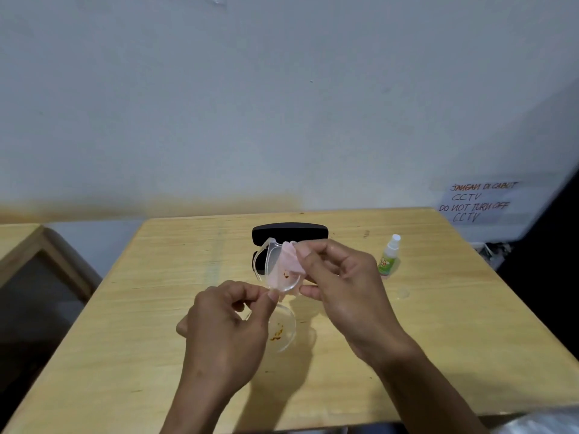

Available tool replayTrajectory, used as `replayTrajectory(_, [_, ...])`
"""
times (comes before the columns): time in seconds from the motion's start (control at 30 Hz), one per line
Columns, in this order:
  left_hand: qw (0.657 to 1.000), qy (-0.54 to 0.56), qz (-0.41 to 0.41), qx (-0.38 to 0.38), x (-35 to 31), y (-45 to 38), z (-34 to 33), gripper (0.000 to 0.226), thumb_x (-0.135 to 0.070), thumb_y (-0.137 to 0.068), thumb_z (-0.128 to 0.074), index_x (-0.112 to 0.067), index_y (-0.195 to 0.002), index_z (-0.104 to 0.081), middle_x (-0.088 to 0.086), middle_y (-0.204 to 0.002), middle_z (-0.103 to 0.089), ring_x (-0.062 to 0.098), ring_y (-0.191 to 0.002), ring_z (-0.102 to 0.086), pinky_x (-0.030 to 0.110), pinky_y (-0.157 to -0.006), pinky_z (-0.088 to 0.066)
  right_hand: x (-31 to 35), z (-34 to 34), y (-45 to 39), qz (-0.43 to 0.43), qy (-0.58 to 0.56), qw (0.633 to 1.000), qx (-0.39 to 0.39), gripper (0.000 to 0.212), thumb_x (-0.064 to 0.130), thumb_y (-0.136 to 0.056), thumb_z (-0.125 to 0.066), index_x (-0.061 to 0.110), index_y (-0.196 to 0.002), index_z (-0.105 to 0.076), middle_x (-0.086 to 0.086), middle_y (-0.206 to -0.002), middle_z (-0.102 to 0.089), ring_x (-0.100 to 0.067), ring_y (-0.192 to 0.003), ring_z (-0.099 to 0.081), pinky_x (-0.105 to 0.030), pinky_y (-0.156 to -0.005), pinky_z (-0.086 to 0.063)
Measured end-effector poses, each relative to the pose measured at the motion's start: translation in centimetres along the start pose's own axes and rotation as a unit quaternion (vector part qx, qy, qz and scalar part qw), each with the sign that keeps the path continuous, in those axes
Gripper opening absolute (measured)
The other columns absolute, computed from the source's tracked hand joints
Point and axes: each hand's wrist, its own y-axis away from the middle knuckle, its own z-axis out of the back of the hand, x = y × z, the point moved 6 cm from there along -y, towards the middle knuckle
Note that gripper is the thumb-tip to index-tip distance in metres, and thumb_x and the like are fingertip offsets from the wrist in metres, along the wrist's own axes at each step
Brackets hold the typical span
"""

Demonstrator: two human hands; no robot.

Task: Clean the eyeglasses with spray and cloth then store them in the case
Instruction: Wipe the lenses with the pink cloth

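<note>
Clear-framed eyeglasses (283,332) are held upright above the wooden table (150,308), one lens over the other. My left hand (225,327) pinches the frame at the bridge. My right hand (341,286) presses a pale pink cloth (289,261) against the upper lens. Orange-red smears show on both lenses. Behind the hands lies the black glasses case (289,233), open, partly hidden by the glasses. A small spray bottle (389,255) with a white cap and green label stands to the right of my right hand.
A second wooden table (18,242) stands at the left with a gap between. A white wall rises behind, with a handwritten paper notice (476,202) at the right. Dark space lies beyond the table's right edge.
</note>
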Motion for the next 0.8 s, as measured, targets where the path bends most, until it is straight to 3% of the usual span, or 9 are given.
replayTrajectory(0.1, [1.000, 0.001, 0.000, 0.006, -0.07, 0.25, 0.03, 0.013, -0.043, -0.077, -0.076, -0.052, -0.077, -0.066, -0.035, -0.068, -0.061, -0.006, -0.061, -0.050, 0.057, -0.089, -0.044, -0.41, 0.02, 0.24, 0.035, 0.036, 0.999, -0.011, 0.012, 0.026, -0.093, -0.071, 0.022, -0.090, -0.081, 0.001, -0.086, -0.080, -0.015, -0.085, -0.077, -0.038, -0.085, -0.061])
replayTrajectory(0.23, [1.000, 0.010, -0.007, 0.018, -0.24, 0.44, -0.02, 0.008, -0.054, -0.069, -0.068, -0.048, -0.074, -0.068, -0.034, -0.067, -0.061, -0.005, -0.066, -0.051, 0.059, -0.089, -0.044, -0.69, 0.37, 0.19, 0.056, 0.037, 0.997, -0.029, 0.005, 0.013, -0.085, -0.079, 0.016, -0.088, -0.081, 0.002, -0.089, -0.080, -0.014, -0.078, -0.077, -0.031, -0.077, -0.061])
replayTrajectory(0.4, [0.999, 0.024, -0.008, 0.027, -0.06, 0.45, -0.23, 0.013, -0.055, -0.066, -0.066, -0.044, -0.072, -0.070, -0.029, -0.064, -0.061, -0.002, -0.066, -0.051, 0.058, -0.088, -0.043, -1.02, 0.62, 0.10, 0.059, 0.038, 0.997, -0.032, 0.020, 0.004, -0.083, -0.079, 0.019, -0.097, -0.076, 0.001, -0.094, -0.078, -0.014, -0.086, -0.077, -0.025, -0.074, -0.060])
replayTrajectory(0.5, [0.999, 0.029, 0.000, 0.033, 0.14, 0.31, -0.26, 0.017, -0.058, -0.065, -0.066, -0.043, -0.071, -0.070, -0.027, -0.062, -0.061, 0.003, -0.069, -0.052, 0.059, -0.092, -0.043, -1.08, 0.47, 0.25, 0.078, 0.053, 0.995, -0.022, 0.020, 0.010, -0.087, -0.077, 0.021, -0.103, -0.078, 0.004, -0.096, -0.079, -0.011, -0.089, -0.076, -0.023, -0.076, -0.059])
replayTrajectory(0.63, [0.999, 0.028, -0.005, 0.033, 0.07, 0.26, -0.10, 0.018, -0.059, -0.065, -0.065, -0.043, -0.074, -0.070, -0.028, -0.066, -0.062, 0.008, -0.073, -0.054, 0.060, -0.093, -0.043, -0.83, 0.18, 0.61, 0.088, 0.070, 0.993, -0.016, 0.018, 0.030, -0.094, -0.067, 0.024, -0.106, -0.080, 0.010, -0.100, -0.079, -0.010, -0.094, -0.075, -0.035, -0.081, -0.061])
replayTrajectory(0.73, [0.999, 0.022, -0.019, 0.031, 0.27, 0.28, -0.14, 0.009, -0.051, -0.075, -0.075, -0.044, -0.077, -0.070, -0.031, -0.067, -0.061, 0.007, -0.058, -0.044, 0.061, -0.089, -0.043, -0.57, 0.06, 0.52, 0.078, 0.042, 0.996, -0.028, 0.018, 0.035, -0.086, -0.073, 0.023, -0.095, -0.082, 0.009, -0.092, -0.080, -0.008, -0.086, -0.075, -0.032, -0.077, -0.061])
replayTrajectory(0.8, [0.999, 0.018, -0.024, 0.031, 0.20, 0.34, -0.30, 0.008, -0.047, -0.076, -0.075, -0.043, -0.078, -0.069, -0.033, -0.067, -0.060, 0.007, -0.052, -0.036, 0.060, -0.086, -0.044, -0.89, -0.09, 0.33, 0.059, 0.005, 0.997, -0.040, 0.012, 0.027, -0.080, -0.082, 0.021, -0.090, -0.082, 0.002, -0.084, -0.080, -0.010, -0.077, -0.075, -0.030, -0.073, -0.060])
